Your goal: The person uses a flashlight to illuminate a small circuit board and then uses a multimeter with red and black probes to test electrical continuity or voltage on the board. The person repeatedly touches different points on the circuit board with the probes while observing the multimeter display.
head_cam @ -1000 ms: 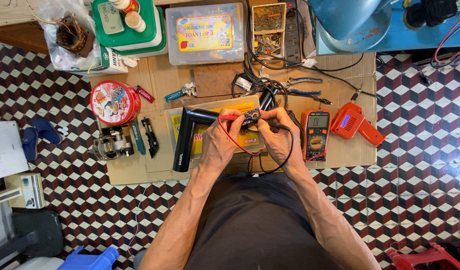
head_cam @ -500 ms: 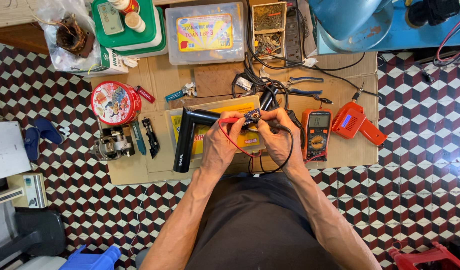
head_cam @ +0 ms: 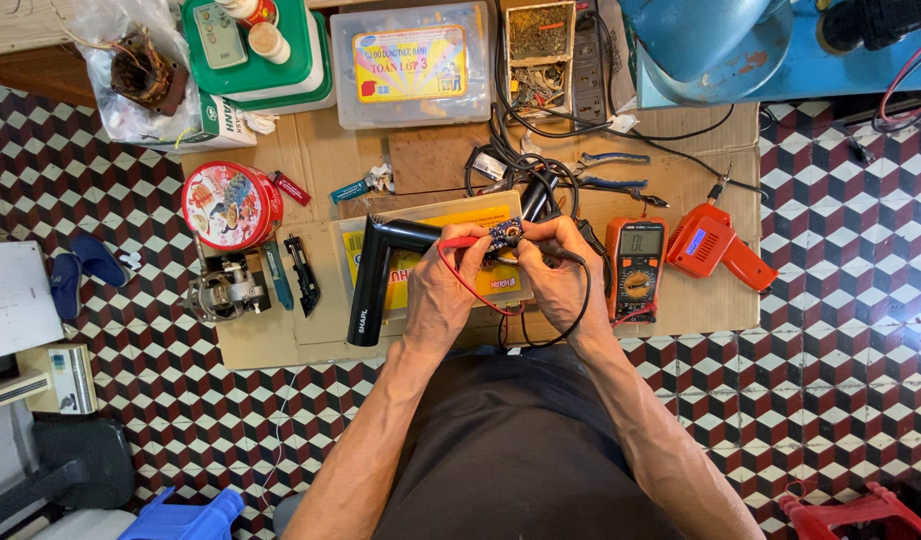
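Both hands met over the middle of a cardboard sheet (head_cam: 311, 150) spread on the tiled floor. The left hand (head_cam: 443, 290) had its grip closed on a red probe (head_cam: 459, 243), while the right hand (head_cam: 561, 272) pinched a small blue circuit board (head_cam: 503, 235) between its fingertips, with the probe's tip brought against the board. A red lead and a black lead curled under the wrists toward an orange multimeter (head_cam: 636, 268) lying just right of the right hand. A black L-shaped hair dryer body (head_cam: 376, 280) lay touching the left hand's side, over a clear box with a yellow label (head_cam: 421, 215). Farther right sat an orange soldering gun (head_cam: 716, 245); to the left, a round red tin (head_cam: 231, 205), a utility knife (head_cam: 301, 275) and a small motor (head_cam: 221, 290). Pliers (head_cam: 606, 170) and tangled black cables crowded the space just behind the hands.
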